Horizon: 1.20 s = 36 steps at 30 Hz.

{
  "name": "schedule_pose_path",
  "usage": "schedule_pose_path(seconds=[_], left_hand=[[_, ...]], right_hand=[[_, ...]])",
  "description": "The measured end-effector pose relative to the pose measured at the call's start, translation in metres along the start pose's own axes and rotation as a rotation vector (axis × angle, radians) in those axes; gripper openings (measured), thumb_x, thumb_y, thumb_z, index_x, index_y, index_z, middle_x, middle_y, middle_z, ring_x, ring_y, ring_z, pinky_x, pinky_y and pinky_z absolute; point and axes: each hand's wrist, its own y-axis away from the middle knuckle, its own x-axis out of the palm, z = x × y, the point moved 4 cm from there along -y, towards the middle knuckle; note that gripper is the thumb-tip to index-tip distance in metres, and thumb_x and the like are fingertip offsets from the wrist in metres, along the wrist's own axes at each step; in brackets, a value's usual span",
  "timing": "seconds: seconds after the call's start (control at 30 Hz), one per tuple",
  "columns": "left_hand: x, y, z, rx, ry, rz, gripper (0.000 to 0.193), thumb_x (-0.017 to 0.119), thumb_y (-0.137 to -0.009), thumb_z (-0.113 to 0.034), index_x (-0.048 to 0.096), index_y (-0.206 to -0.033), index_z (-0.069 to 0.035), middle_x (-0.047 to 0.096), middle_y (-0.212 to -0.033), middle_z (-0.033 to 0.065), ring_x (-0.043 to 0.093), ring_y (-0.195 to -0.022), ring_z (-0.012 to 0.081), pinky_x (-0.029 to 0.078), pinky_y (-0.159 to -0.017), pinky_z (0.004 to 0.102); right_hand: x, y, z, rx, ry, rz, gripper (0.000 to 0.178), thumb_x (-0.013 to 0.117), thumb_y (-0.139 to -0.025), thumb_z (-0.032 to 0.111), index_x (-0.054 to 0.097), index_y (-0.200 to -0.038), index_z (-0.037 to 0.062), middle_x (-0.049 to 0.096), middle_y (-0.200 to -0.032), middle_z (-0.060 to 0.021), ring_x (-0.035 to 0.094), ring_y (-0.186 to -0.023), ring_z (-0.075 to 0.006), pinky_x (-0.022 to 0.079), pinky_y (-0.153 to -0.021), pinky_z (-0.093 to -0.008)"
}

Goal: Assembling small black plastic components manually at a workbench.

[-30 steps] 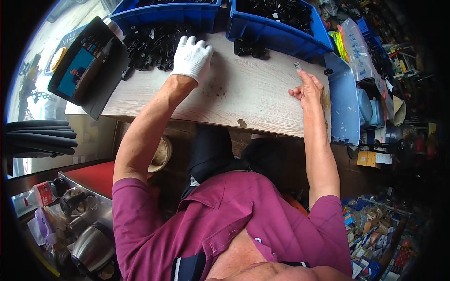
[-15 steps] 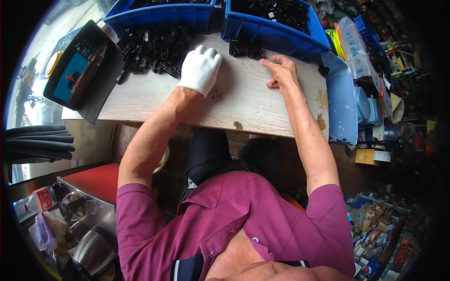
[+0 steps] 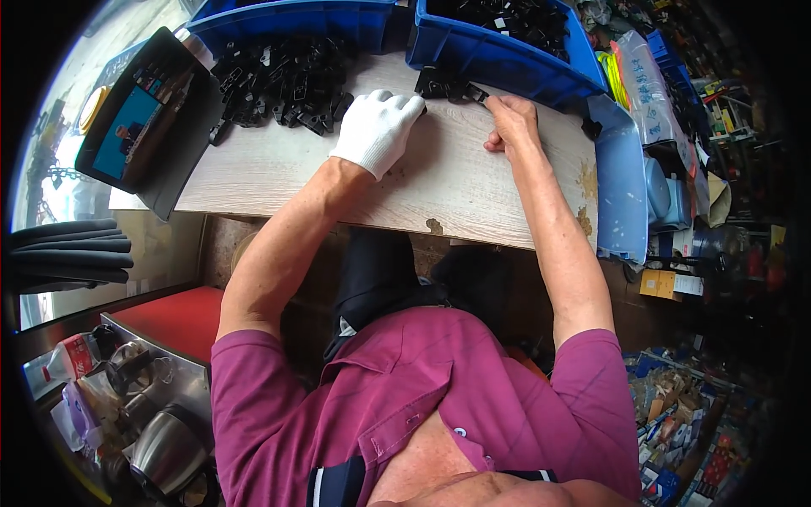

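At the far edge of the bench, close against the front wall of the right blue bin, lies a short row of black plastic parts, and both your hands meet on it. Your left hand, in a white glove, lies knuckles-up with its fingertips touching the left end of the row; whether the fingers actually close on a part I cannot tell, since the glove covers that contact. Your bare right hand sits at the right end, fingers curled and pinching the last black piece there.

So the row runs left to right between your two hands, its long axis along the bin's wall. The right hand is the one with the firmer hold on it.

To your left, well apart from the row, a bigger heap of black parts spreads over the bench beside a dark tablet propped at the corner. Single parts blur into one dark mass, so their exact shape is hard to make out.
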Motion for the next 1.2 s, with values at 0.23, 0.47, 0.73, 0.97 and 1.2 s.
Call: schedule_pose_path(seconds=[0.23, 0.47, 0.73, 0.97, 1.2], left_hand=[[-0.016, 0.002, 0.002, -0.013, 0.126, -0.124, 0.015, 0.064, -0.089, -0.009, 0.066, -0.104, -0.007, 0.07, -0.083, 0.0125, 0.067, -0.079, 0.0329, 0.053, -0.069, 0.0435], [-0.021, -0.002, -0.013, -0.041, 0.265, -0.127, 0.027, 0.066, -0.089, -0.005, 0.067, -0.116, -0.006, 0.072, -0.102, 0.0144, 0.067, -0.095, 0.0342, 0.055, -0.084, 0.0424], [0.008, -0.025, -0.038, 0.043, 0.303, -0.058, 0.032, 0.065, -0.084, -0.009, 0.068, -0.115, -0.009, 0.072, -0.1, 0.0131, 0.068, -0.09, 0.0334, 0.056, -0.078, 0.043], [0.023, -0.033, -0.047, 0.082, 0.301, 0.07, 0.031, 0.062, -0.088, -0.008, 0.069, -0.117, -0.012, 0.072, -0.107, 0.0101, 0.069, -0.097, 0.0328, 0.058, -0.082, 0.0411], [0.031, -0.037, -0.049, 0.198, 0.317, 0.119, 0.036, 0.063, -0.087, -0.008, 0.07, -0.122, -0.014, 0.071, -0.11, 0.0096, 0.069, -0.098, 0.032, 0.058, -0.084, 0.0406]], right_hand=[[-0.021, 0.026, -0.004, 0.144, -0.04, 0.096, 0.038, 0.072, -0.088, 0.026, 0.064, -0.116, 0.0006, 0.052, -0.061, -0.002, 0.052, -0.042, -0.0135, 0.054, -0.042, -0.0338], [-0.026, 0.041, -0.005, -0.037, -0.012, 0.156, 0.056, 0.08, -0.081, 0.015, 0.06, -0.132, 0.0007, 0.063, -0.07, -0.0054, 0.051, -0.043, -0.0115, 0.051, -0.04, -0.0312], [-0.014, 0.035, -0.004, -0.082, 0.219, 0.251, 0.037, 0.075, -0.082, 0.012, 0.07, -0.119, 0.0077, 0.06, -0.061, -0.0009, 0.049, -0.041, -0.0096, 0.048, -0.039, -0.0297], [-0.018, 0.036, -0.013, -0.192, 0.175, 0.306, 0.031, 0.074, -0.083, 0.012, 0.072, -0.114, 0.007, 0.057, -0.058, 0.0003, 0.05, -0.041, -0.0093, 0.047, -0.038, -0.0283], [-0.017, 0.038, -0.012, -0.218, 0.211, 0.298, 0.029, 0.07, -0.083, 0.008, 0.073, -0.112, 0.0052, 0.055, -0.057, 0.0019, 0.05, -0.041, -0.0093, 0.045, -0.037, -0.0275]])
